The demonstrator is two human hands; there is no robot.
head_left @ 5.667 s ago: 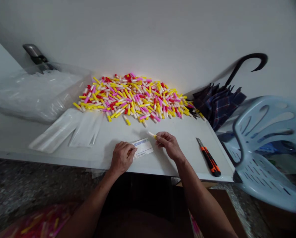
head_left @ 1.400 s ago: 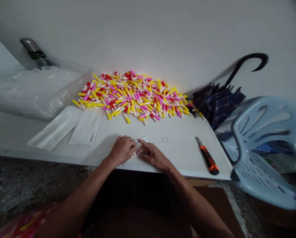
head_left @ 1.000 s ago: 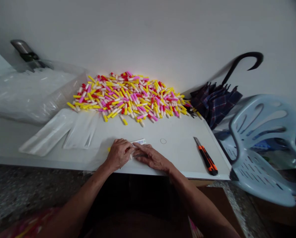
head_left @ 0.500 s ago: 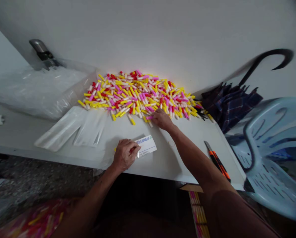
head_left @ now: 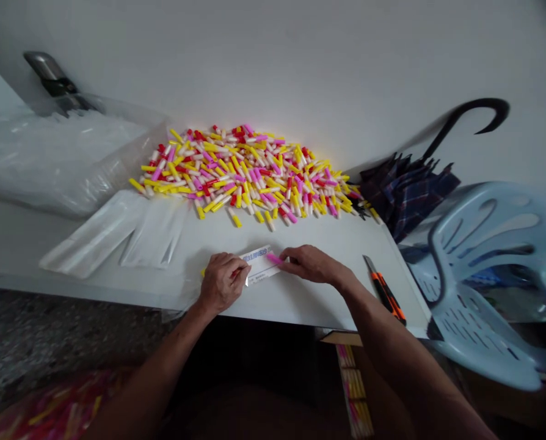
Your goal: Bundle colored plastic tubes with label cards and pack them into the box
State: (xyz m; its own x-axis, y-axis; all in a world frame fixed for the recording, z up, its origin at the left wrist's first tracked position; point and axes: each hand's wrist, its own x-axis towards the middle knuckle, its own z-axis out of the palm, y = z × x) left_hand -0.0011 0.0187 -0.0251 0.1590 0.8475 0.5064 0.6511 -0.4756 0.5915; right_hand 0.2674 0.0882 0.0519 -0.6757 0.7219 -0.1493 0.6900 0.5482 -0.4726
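My right hand [head_left: 312,264] pinches a pink-tipped plastic tube [head_left: 275,259] just above the printed paper label [head_left: 260,265], low in the middle of the frame. The tube is light, stiff and smooth, so I'd hold it by its body. My left hand [head_left: 221,282] curls closed over the label's left end, with a yellow tip [head_left: 203,273] showing beyond it on the tabletop [head_left: 300,299].
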